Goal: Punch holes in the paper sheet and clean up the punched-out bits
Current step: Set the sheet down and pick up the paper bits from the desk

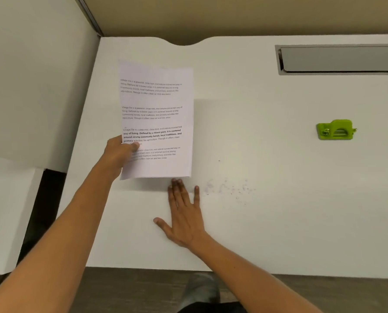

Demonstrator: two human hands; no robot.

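A printed paper sheet (157, 105) is lifted off the white desk (267, 222), casting a shadow to its right. My left hand (117, 154) pinches the sheet's lower left edge, thumb on the printed side. My right hand (184, 213) lies flat on the desk with fingers spread, its fingertips just below the sheet's bottom edge. A green hole punch (335, 129) sits on the desk far to the right, apart from both hands. Small punched-out bits (231, 188) lie scattered on the desk right of my right hand.
A grey cable slot (340, 58) is set into the desk at the back right. A partition wall (37, 86) borders the desk on the left. The desk's front edge runs below my forearms, with dark floor and a shoe (202, 288) beneath.
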